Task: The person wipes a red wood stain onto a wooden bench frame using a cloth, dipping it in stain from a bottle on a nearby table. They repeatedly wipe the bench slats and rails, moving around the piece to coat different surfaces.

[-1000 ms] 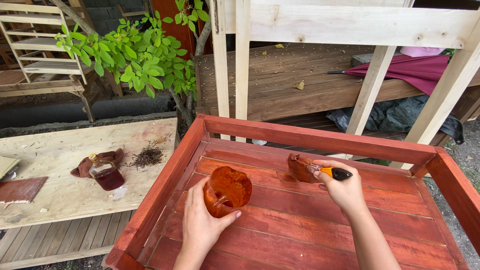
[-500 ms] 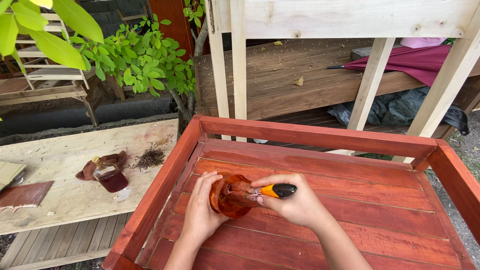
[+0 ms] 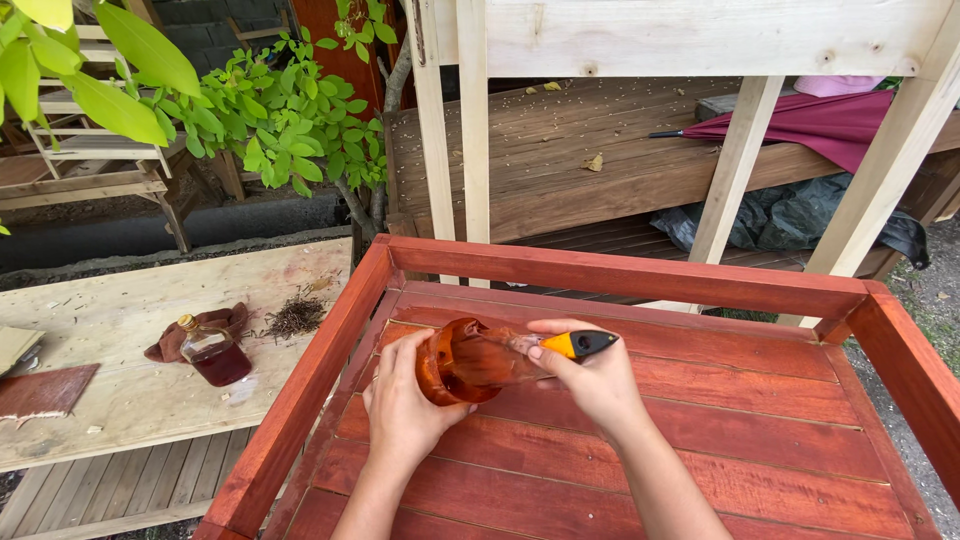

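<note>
My left hand [image 3: 405,410] grips a clear plastic cup [image 3: 450,362] tinted with reddish-brown stain and holds it tilted on its side above the slats. My right hand [image 3: 590,375] holds a brush with a yellow and black handle [image 3: 583,344], and the brush end is pushed into the cup's mouth. Both hands hover over a red-stained wooden tray-like frame [image 3: 620,275] with slatted boards and raised side rails.
To the left lies a pale plywood board [image 3: 120,340] with a small bottle of dark stain [image 3: 212,352], a stained rag [image 3: 170,342] and a dark red wood piece [image 3: 40,390]. Behind stand unstained wooden posts [image 3: 470,130], a green leafy shrub [image 3: 280,120] and a maroon umbrella [image 3: 800,120].
My right hand has brought the brush from the right side of the frame over to the cup and into it. My left hand has lifted and tilted the cup.
</note>
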